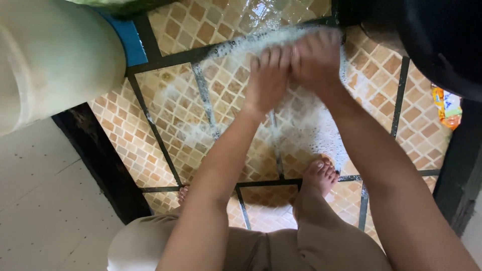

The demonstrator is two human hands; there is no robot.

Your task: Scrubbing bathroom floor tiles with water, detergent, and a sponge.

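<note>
left hand (268,78): i see it pressed flat against the right, fingers together, holding nothing.
right hand (316,60): blurred, rubbing against the left.
soap foam (301,125): on wet tiled floor (170,120) below both hands.

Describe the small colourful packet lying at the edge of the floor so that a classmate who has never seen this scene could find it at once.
Start at the wet tiled floor of tan diamonds with dark grid lines, then follow it to the right edge, below the big black tub. There, against the dark border, lies the packet. It is the only bright orange, blue and yellow thing.
</note>
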